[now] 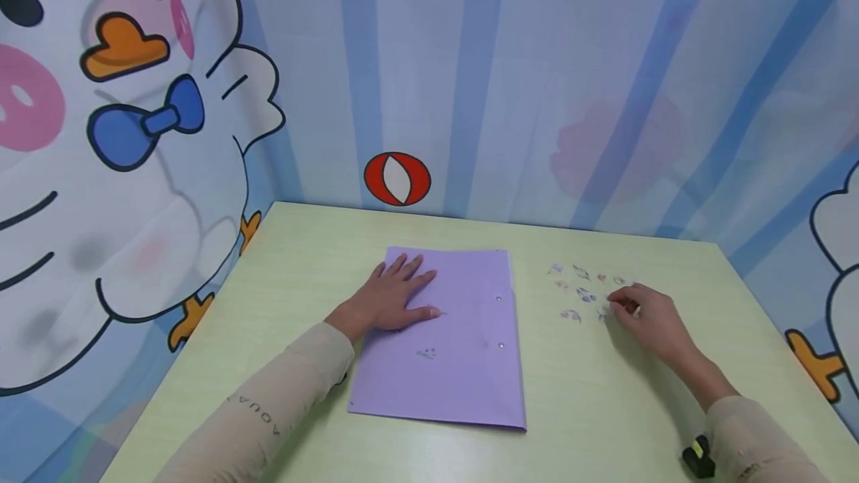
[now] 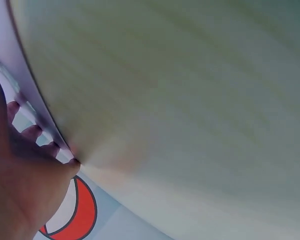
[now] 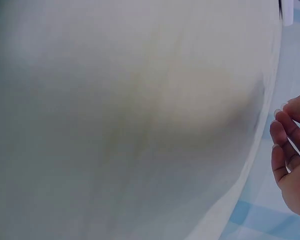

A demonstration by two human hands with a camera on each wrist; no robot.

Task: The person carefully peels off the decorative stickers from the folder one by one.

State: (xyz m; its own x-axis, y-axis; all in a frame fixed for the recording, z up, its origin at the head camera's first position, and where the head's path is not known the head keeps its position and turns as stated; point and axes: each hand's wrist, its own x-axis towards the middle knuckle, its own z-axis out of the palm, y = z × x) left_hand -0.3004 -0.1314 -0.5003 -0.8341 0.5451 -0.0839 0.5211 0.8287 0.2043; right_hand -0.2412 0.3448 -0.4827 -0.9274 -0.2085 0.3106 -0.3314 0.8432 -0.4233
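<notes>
My left hand [image 1: 396, 295] lies with spread fingers on the upper left part of a purple folder [image 1: 463, 386]. A small drawn-looking sticker [image 1: 426, 353] sits on the folder below that hand. In the left wrist view the left hand [image 2: 27, 165] is beside the folder's edge. My right hand [image 1: 649, 319] is over the table at the right, thumb and index fingertips close together beside several small printed stickers, one of them a dark sticker [image 1: 586, 295]. The right wrist view shows the right hand [image 3: 295, 155] with bent fingers; whether anything thin is between them is unclear.
The pale green table [image 1: 302, 267] meets a blue striped backdrop [image 1: 429, 58] with cartoon ducks at both sides. Two small round dots [image 1: 499, 322] mark the folder's right side. A black strap device [image 1: 698, 458] is at the right sleeve.
</notes>
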